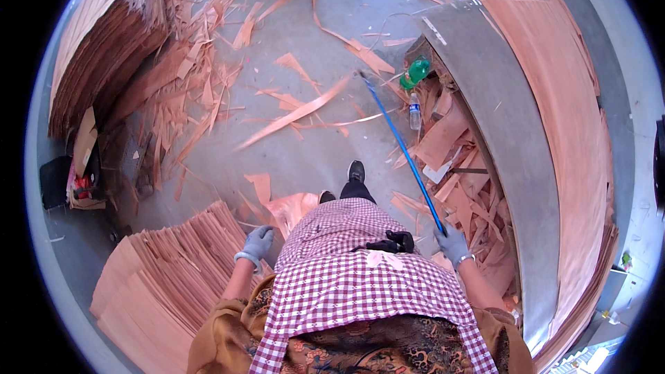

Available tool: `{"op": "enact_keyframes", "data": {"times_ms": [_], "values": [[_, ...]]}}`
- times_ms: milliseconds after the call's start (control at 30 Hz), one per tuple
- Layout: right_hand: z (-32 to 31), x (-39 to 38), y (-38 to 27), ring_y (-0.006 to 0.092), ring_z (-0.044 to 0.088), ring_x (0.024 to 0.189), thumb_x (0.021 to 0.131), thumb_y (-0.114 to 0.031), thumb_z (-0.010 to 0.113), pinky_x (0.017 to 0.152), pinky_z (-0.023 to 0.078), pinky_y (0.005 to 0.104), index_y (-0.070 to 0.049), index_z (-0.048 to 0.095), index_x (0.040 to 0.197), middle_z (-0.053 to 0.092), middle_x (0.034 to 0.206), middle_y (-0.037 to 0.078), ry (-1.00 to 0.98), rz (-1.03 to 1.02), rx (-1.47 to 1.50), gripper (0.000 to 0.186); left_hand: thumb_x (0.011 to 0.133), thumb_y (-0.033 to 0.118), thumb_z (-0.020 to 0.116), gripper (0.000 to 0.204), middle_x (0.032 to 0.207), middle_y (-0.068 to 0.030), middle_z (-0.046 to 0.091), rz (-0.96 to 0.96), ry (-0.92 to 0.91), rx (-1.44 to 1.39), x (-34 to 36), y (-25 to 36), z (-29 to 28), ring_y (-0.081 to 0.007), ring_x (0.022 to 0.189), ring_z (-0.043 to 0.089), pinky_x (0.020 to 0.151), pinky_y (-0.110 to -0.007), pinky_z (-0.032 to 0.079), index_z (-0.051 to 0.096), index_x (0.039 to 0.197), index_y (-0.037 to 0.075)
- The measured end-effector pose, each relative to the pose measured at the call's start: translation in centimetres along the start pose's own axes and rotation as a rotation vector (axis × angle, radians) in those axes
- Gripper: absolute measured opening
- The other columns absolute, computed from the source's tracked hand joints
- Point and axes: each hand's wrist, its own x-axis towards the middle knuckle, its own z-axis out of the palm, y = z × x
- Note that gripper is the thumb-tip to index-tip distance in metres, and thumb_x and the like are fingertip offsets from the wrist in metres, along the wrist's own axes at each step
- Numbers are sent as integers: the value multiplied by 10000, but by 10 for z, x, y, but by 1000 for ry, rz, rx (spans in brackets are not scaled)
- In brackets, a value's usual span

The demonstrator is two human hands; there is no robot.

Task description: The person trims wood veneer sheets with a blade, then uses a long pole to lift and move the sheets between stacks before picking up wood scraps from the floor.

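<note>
My right hand (453,244), in a grey glove, is closed round the near end of a long blue stick (402,144). The stick slants forward and left, its dark far tip close to the end of a long, loose wood veneer strip (298,116), which looks blurred. Whether tip and strip touch, I cannot tell. My left hand (258,241), also gloved, hangs beside a stack of veneer sheets (163,263) with its fingers loosely bent and nothing visible in them. Over my front hangs a checked apron (360,263), with a black item (391,242) at its waist.
A long grey-topped bench (509,118) carries veneer sheets (554,97) on the right. Beside it lie veneer scraps (471,201), a green bottle (415,73) and a clear bottle (415,112). Another veneer stack (104,48) stands far left. Scraps litter the grey floor (277,170).
</note>
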Motion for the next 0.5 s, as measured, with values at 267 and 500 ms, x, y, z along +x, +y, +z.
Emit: {"op": "enact_keyframes", "data": {"times_ms": [267,500], "values": [[-37,36,-237,358,603,824,874,-353,506,699,470,411,-103,552,1077,624,892,181,-232,-716,-41,325,851,250,532,317,1040,-150,628,-115,-37,-99,6,19,6,-254,967,604,843,-331,453,603,1084,47],[-48,59,-216,322,619,823,853,-375,543,719,475,381,-108,567,1102,635,891,164,-334,-621,-32,366,825,178,521,287,1055,-141,618,-85,-6,-76,21,47,10,-271,1007,585,877,-332,438,616,1069,60]]}}
